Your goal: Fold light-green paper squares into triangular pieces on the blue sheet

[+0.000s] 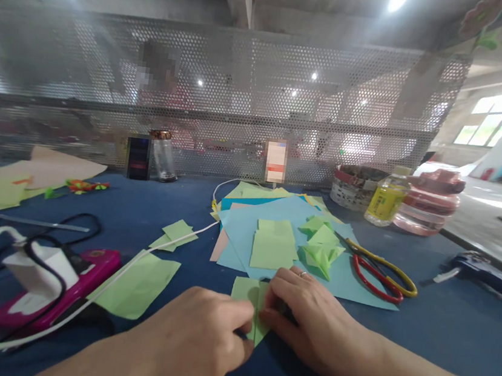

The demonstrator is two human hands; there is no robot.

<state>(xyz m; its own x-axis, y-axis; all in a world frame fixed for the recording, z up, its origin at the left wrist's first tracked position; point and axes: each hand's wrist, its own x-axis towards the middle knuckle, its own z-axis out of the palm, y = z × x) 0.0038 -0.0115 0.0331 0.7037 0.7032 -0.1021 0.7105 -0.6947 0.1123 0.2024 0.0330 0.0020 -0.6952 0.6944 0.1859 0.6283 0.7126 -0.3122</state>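
Observation:
A small light green sheet of paper point(245, 287) lies on the blue tabletop between my hands, with a crease or edge running down its middle. My left hand point(212, 333) is closed with its fingertips at the paper's lower left. From the right, my right hand point(302, 316), with a ring on one finger, pinches the paper's right part. Just beyond them, a stack of green paper pieces point(275, 246) rests on light blue sheets point(236, 250). Folded green paper shapes point(322, 245) sit beside that stack, near scissors point(380, 274) with red and yellow handles.
At left, a magenta power strip point(99, 267) holds a white charger point(46, 272); a white cable point(132, 262) crosses the table over a green sheet point(140, 287). Along the back stand a glass bottle point(164, 156), a phone point(275, 162), a yellow-labelled bottle point(387, 195) and a pink bottle point(430, 201). A glue gun point(491, 275) lies right.

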